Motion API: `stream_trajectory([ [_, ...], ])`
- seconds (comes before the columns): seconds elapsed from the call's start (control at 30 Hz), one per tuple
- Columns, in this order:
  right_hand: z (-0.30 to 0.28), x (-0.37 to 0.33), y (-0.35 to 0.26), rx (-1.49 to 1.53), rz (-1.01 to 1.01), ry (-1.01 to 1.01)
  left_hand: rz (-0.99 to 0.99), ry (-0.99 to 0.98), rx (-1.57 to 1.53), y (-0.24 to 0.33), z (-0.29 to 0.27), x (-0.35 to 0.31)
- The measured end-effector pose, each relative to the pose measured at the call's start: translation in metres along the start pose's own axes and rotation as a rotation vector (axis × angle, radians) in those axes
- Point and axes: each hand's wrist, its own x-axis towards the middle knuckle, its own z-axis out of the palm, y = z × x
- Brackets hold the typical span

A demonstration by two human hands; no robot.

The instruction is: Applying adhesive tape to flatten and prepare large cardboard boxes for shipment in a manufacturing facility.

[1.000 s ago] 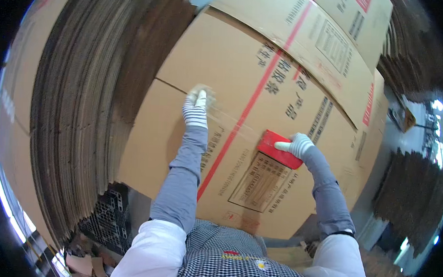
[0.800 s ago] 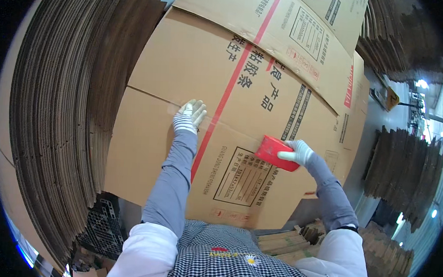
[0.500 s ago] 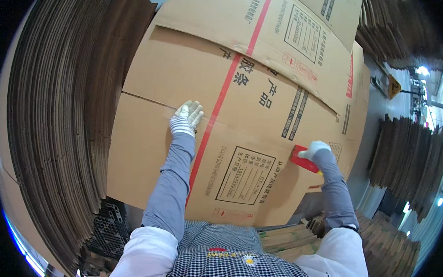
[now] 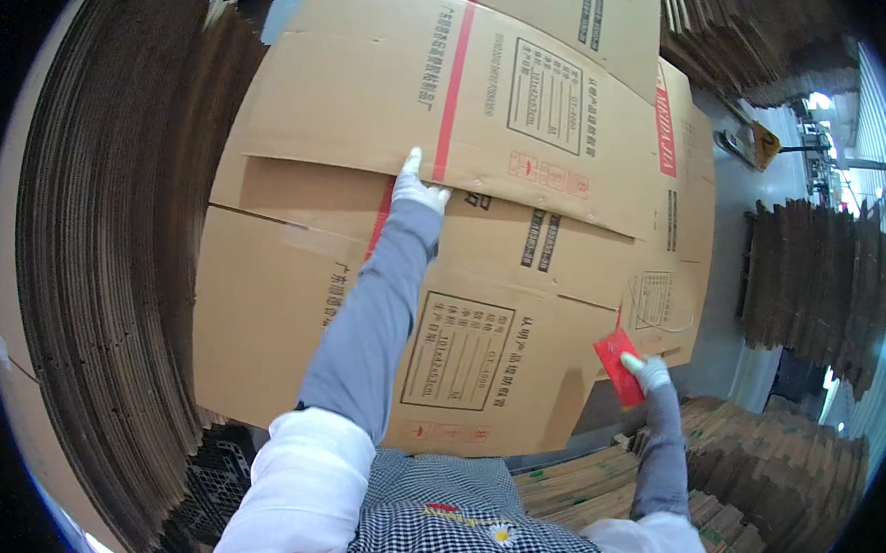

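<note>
A tall stack of flat cardboard [image 4: 93, 258] looms on the person's left, its layered edges curving down past the work. Beside it, the upper carton [image 4: 353, 82] lies flat, with a red stripe and a black-framed printed panel on its face. It overlaps the far part of the lower carton [image 4: 261, 317], whose near half spreads out in front of the person, with a similar framed panel. Over on the right, well apart across the grey floor, is another stack [image 4: 813, 281], and a low stack [image 4: 593, 475] with green marks sits just past the person's right side. I see a checked apron [image 4: 420, 516] with a daisy on it, and a black pallet [image 4: 217, 475] near the foot of the tall stack.

The left hand [image 4: 420, 183], in a pale glove, is at the near edge of the upper carton, by the red stripe, one digit reaching up over its face; from here I can't tell whether the others are curled beneath that edge or resting on it. The right hand [image 4: 648, 372], gloved too, is closed around a red block [image 4: 617, 366], thumb across its face. The block is beside the lower carton's right edge, well apart from the left hand, below it and to its right.
</note>
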Motion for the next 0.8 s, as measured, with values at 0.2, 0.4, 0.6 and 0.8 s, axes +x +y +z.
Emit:
stream_trajectory([
  [0.2, -0.025, -0.025, 0.224, 0.904, 0.173, 0.192, 0.19, 0.174, 0.223, -0.028, 0.009, -0.017],
  [0.4, -0.027, 0.038, 0.368, 1.216, 0.235, 0.378, 0.305, 0.236, 0.418, -0.031, -0.106, -0.214],
  [0.6, 0.006, 0.126, 0.395, 0.849, 0.175, 0.531, 0.23, 0.604, 0.487, -0.047, -0.317, -0.345],
  [0.8, 0.075, 0.169, 0.385, 0.58, -0.078, 0.191, 0.033, 0.96, 0.695, -0.091, -0.27, -0.392],
])
